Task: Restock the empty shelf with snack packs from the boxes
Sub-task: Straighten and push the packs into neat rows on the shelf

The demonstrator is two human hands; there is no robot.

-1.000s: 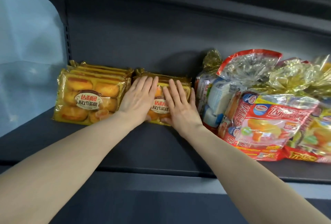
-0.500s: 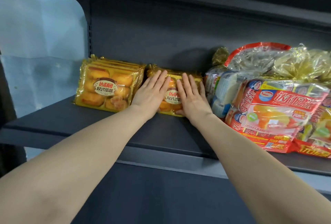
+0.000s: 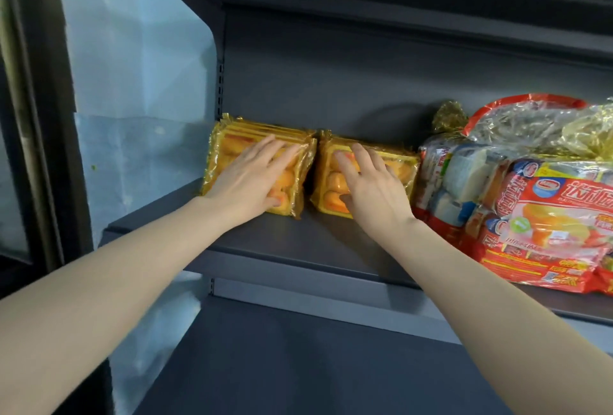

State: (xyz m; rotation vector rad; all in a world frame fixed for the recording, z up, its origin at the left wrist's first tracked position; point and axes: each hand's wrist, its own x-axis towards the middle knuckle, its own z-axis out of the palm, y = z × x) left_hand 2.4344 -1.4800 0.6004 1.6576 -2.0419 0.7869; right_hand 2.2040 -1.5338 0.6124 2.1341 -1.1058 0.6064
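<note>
The left stack of yellow cake packs stands on edge at the back of the dark shelf, leaning against the shelf unit's grey back panel, with several packs behind one another. Just beside it, with a narrow gap between, stands the right stack of yellow cake packs, tilted back the same way. The left grip, a bare hand, lies flat on the front of the left stack with its fingers straight and held together, holding nothing. The right grip rests on the front of the right stack, its fingers straight and slightly spread and its thumb near the pack's lower edge, open as well. To the right of these, touching or nearly touching the right stack, large red-and-clear snack bags are piled on the same shelf, with a gold foil bag behind them. Beyond the shelf's left end is a pale blue wall. Below is a lower shelf.
</note>
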